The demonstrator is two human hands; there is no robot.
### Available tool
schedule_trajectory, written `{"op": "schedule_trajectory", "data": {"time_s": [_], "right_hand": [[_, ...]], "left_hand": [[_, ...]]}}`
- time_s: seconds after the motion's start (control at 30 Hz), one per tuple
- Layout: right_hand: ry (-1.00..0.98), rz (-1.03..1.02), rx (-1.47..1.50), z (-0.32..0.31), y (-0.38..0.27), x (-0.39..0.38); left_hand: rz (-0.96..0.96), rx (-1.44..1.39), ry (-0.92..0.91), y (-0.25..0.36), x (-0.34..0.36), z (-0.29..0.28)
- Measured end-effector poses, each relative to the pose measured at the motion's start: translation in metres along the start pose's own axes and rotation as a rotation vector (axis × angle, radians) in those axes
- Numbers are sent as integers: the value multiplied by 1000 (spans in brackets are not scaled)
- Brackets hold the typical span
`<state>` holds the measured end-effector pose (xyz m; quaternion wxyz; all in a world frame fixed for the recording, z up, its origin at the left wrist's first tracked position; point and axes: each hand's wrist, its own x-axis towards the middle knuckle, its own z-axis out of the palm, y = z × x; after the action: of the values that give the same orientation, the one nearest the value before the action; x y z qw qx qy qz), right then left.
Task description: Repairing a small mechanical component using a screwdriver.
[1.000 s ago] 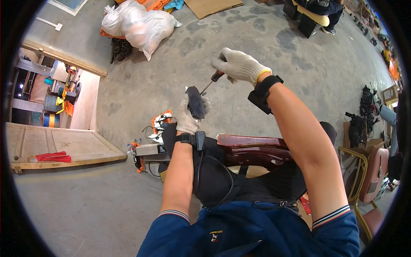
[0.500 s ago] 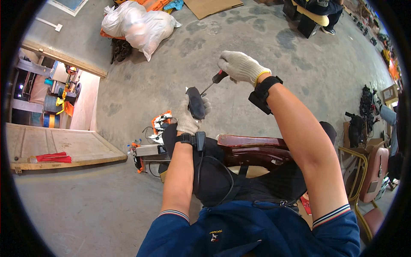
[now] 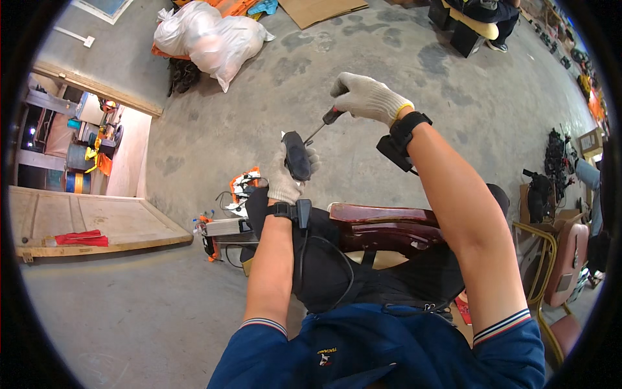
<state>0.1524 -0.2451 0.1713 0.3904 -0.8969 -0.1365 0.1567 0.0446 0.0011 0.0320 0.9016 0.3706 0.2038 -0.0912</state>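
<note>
In a light knitted glove, my left hand (image 3: 282,176) is closed around a black oblong device (image 3: 297,157), held tilted above my left knee. What kind of device it is, I cannot make out. My right hand (image 3: 370,98), gloved the same way, grips the red and black handle of a screwdriver (image 3: 332,117). The screwdriver's shaft slants down to the left, and its tip meets the device's upper right edge. My right fingers curl round the handle's end and partly hide it. Each wrist wears a black strapped box.
A dark red wooden chair part (image 3: 382,223) lies by my lap. Left of my knee stand orange and white equipment (image 3: 245,188) and cables. White plastic bags (image 3: 214,39) and flat cardboard (image 3: 321,10) lie ahead. A pink chair (image 3: 565,262) stands at right; a wooden panel (image 3: 97,220) at left.
My right hand has shifted and turned slightly at the screwdriver's handle, its wrist a little further right. My left hand and the black device have stayed in place.
</note>
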Motion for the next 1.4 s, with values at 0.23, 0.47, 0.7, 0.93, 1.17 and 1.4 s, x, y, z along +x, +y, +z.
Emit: {"op": "schedule_trajectory", "data": {"time_s": [0.23,0.47,0.7,0.93,1.17,1.4], "right_hand": [[-108,154,121,-2,-5,2],[79,-97,44,5,2,0],[-156,81,-177,0,-5,8],[135,-207,45,4,1,-5],[-82,21,-75,0,1,5],[74,-61,122,5,0,-4]], "left_hand": [[-6,-22,-17,1,-1,2],[-12,-16,-28,1,-2,1],[-21,16,-15,0,1,-2],[-23,-18,-15,-1,0,-2],[-17,6,-15,-1,1,-2],[-43,3,-45,-1,3,-5]]}}
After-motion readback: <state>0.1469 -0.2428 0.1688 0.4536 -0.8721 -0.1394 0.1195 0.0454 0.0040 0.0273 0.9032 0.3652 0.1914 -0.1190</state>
